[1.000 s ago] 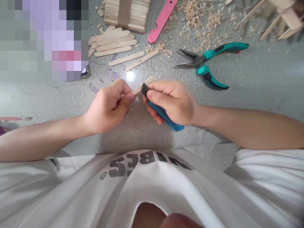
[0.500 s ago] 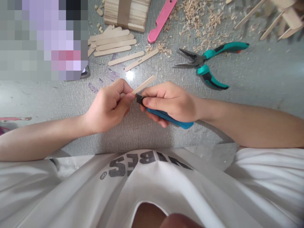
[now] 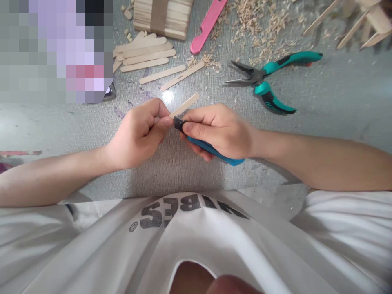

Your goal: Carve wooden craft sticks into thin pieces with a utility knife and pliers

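Blue cutter [image 3: 214, 150] right beside the wooden stick [image 3: 187, 104], near twelve o'clock!
Left hand [image 3: 137, 132] pinches the stick, right hand [image 3: 223, 130] wraps the cutter; looks like a shaving stroke, calling for a steady pinch. At six, upside-down shirt lettering [image 3: 190, 210] seemingly reads "VIBES"; the word on the pliers [image 3: 259, 77], toward two, is too small.

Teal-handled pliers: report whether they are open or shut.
Open: the pliers lie with their handles spread apart and a clear gap between the jaws.
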The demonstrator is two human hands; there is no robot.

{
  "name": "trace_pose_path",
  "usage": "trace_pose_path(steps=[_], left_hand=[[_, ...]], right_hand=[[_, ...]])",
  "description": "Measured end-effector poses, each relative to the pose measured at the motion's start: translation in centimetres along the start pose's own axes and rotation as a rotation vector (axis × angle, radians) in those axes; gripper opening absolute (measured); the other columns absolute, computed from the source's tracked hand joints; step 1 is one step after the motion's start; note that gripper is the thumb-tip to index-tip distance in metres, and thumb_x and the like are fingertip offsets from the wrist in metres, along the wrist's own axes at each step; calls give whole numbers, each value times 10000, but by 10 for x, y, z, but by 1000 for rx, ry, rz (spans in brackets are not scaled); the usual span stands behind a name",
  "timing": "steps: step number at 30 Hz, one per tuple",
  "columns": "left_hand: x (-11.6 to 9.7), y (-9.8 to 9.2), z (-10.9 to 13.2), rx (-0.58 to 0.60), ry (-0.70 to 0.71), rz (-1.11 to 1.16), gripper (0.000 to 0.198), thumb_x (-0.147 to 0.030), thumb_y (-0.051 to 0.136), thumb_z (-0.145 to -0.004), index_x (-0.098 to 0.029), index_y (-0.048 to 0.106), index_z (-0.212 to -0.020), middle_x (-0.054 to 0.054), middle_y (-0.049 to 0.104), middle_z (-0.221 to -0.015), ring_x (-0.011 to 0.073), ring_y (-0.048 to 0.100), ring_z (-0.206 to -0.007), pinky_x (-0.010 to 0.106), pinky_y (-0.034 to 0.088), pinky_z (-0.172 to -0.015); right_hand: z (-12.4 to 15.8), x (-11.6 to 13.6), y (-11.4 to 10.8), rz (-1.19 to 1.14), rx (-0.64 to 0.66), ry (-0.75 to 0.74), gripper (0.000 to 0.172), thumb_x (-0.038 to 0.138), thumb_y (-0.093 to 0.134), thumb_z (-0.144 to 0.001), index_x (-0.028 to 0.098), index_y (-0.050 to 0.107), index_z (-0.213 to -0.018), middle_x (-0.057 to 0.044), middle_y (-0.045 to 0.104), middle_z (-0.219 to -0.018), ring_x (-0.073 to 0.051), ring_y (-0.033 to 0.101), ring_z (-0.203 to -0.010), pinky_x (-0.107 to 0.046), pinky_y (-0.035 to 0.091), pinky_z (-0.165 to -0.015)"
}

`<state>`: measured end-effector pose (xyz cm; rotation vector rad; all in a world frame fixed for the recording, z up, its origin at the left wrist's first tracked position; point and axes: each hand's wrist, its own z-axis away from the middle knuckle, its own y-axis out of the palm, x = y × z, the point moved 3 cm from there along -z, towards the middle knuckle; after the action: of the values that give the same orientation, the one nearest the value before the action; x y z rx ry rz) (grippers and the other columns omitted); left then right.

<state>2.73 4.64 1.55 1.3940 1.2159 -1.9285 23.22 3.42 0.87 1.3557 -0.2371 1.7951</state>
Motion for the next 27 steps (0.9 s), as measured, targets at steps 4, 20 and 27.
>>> trace_pose_path(steps=[4, 20, 27], left_hand=[[3, 0, 4, -14, -5, 11, 439, -575, 593, -1116, -237, 555, -838, -27, 548, -663, 123, 447, -592, 311, 372, -555], [3, 3, 5, 14, 16, 63, 424, -573, 572, -1134, -234, 548, -881, -42, 550, -651, 104, 458, -561, 269, 391, -518], [0, 6, 5, 28, 45, 85, 332, -448, 567, -1148, -239, 548, -890, -57, 534, -619, 101, 432, -508, 267, 387, -481]], right_hand=[[2, 3, -3, 139, -141, -170, 271, 274, 582, -1127, 206, 580, -865, 74, 592, -624, -62, 542, -437, -186, 407, -420], [-1, 6, -6, -6, 115, 83, 252, 256, 562, -1128, 183, 598, -891, 65, 607, -613, -67, 553, -425, -177, 408, -402], [-4, 2, -8, -42, 147, 114, 261, 280, 580, -1131, 182, 609, -892, 60, 626, -601, -67, 564, -428, -170, 421, -410]])
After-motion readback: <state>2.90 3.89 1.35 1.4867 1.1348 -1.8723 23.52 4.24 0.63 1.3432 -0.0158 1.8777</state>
